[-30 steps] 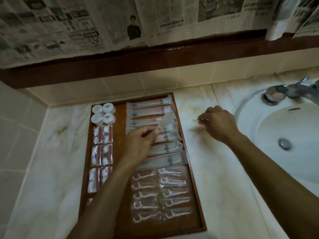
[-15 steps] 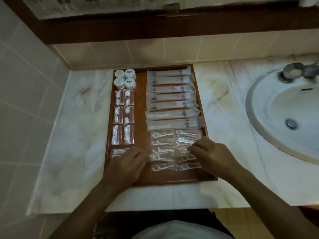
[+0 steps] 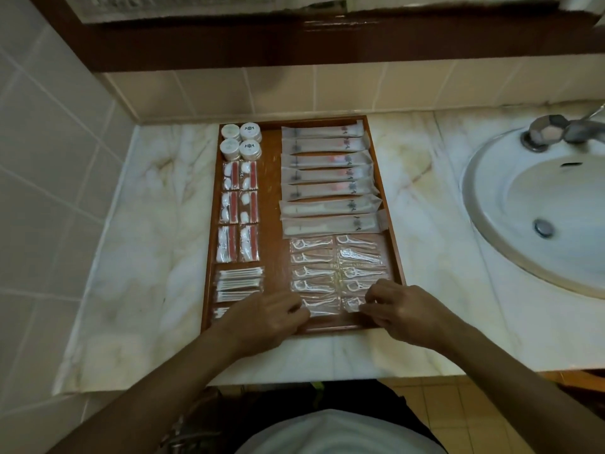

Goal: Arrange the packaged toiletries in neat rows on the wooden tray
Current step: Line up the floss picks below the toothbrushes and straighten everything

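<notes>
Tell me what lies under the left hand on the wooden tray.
The left hand covers part of one clear floss-pick packet and a cotton-swab packet; the rest underneath is hidden.

I see the tray [image 3: 273, 204] lying on the counter [image 3: 157, 224], left of the sink [image 3: 537, 211]. In it, jars [image 3: 241, 141] sit at the far left, sachets [image 3: 238, 211] nearer, then swab packs [image 3: 238, 285]. Long packets [image 3: 327, 181] fill the far right; floss picks [image 3: 337, 273] lie nearest, both hands [image 3: 268, 317] touching them.
</notes>
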